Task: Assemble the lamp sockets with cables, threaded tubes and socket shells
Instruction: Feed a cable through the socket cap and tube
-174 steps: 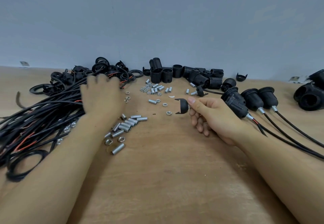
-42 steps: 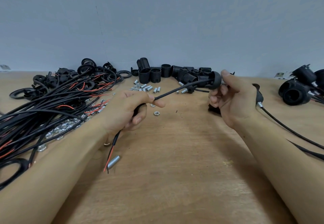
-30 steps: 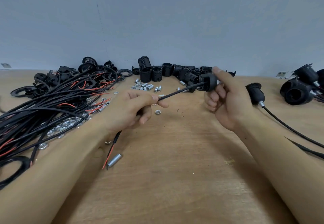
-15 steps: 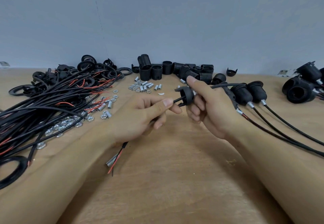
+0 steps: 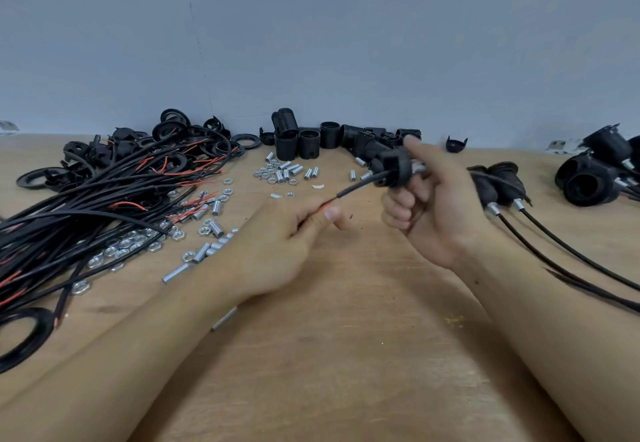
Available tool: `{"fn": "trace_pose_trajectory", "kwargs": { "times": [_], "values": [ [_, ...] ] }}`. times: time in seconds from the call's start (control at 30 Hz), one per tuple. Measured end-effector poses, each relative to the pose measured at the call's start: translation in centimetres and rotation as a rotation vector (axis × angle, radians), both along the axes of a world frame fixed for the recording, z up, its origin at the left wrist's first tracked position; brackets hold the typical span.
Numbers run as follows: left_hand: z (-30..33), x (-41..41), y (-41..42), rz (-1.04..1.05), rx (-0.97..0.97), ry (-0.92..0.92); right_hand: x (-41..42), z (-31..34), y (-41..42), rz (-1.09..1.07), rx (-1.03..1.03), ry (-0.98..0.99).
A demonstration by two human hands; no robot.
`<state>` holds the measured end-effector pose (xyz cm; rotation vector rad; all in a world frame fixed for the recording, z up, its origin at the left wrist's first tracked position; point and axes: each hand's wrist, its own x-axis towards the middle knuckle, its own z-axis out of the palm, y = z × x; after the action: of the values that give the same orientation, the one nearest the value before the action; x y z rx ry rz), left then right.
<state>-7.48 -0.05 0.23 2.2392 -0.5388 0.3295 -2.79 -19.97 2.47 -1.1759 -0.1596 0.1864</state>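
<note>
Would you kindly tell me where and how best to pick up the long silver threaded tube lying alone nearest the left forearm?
Take the long silver threaded metal tube across its middle, coming straight down from above. It lies flat on the wooden table, slanted, with bare wood either side, so thumb and forefinger probably fit along its flanks for a balanced grip.

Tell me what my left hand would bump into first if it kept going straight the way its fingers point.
Most likely the right hand. The left hand points right and slightly away, pinching the cable, which runs up to the black socket cap held by the right hand. Depth is unclear; it might pass just below.
</note>
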Motion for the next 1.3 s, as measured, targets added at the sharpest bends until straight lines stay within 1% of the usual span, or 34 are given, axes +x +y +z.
{"fn": "trace_pose_trajectory", "kwargs": {
  "times": [0.03,0.07,0.13,0.17,0.2,0.27,0.33,0.43,0.5,0.57,0.67,0.8,0.97,1.07,1.13,1.23,1.3],
  "values": [
    [-0.1,-0.1,-0.1,-0.006,0.062,-0.034,-0.1,-0.2,0.2,0.053,-0.066,-0.01],
    [-0.2,-0.1,-0.1,-0.016,0.084,-0.037,-0.1,-0.5,0.4,0.084,-0.172,-0.038],
    [-0.3,0.2,0.1,-0.025,0.112,-0.022,-0.4,-1.1,0.7,0.119,-0.458,-0.147],
    [-0.5,0.4,0.3,-0.024,0.137,-0.016,-0.6,-1.3,1.0,0.157,-0.539,-0.193],
    [-0.7,0.6,0.4,-0.019,0.151,-0.013,-0.8,-1.5,1.2,0.203,-0.542,-0.215],
    [-0.9,0.7,0.4,0.0,0.094,-0.01,-0.9,-1.6,1.5,0.249,-0.437,-0.223],
    [-0.6,0.7,0.0,0.003,-0.087,0.023,-0.7,-1.2,1.6,0.239,-0.276,-0.161],
    [0.0,0.7,-0.2,-0.071,-0.416,0.157,-0.6,-0.7,1.2,0.276,-0.107,-0.046],
    [0.2,0.7,-0.3,-0.121,-0.529,0.232,-0.6,-0.5,0.8,0.314,-0.045,-0.024],
    [0.3,0.7,-0.4,-0.121,-0.566,0.271,-0.7,-0.3,0.7,0.363,0.01,0.003],
    [0.1,0.8,-0.5,-0.046,-0.554,0.279,-0.5,-0.4,0.8,0.384,0.055,0.026],
    [0.0,1.1,-0.4,0.019,-0.559,0.271,-0.4,-1.0,1.1,0.282,-0.021,-0.023],
    [-0.2,1.1,-0.6,0.064,-0.48,0.18,-0.6,-1.1,1.5,0.175,-0.054,-0.067],
    [-0.2,1.2,-0.5,0.051,-0.452,0.177,-0.7,-1.1,1.8,0.121,-0.018,-0.02],
    [-0.4,1.1,-0.5,0.078,-0.376,0.122,-0.7,-1.1,1.9,0.086,-0.015,0.02],
    [-0.8,0.9,-0.7,0.169,-0.211,-0.011,-0.8,-1.2,2.0,0.053,-0.107,0.016],
    [-0.9,0.9,-0.6,0.176,-0.194,-0.035,-0.9,-1.1,1.9,0.052,-0.141,0.041]
  ]
}}
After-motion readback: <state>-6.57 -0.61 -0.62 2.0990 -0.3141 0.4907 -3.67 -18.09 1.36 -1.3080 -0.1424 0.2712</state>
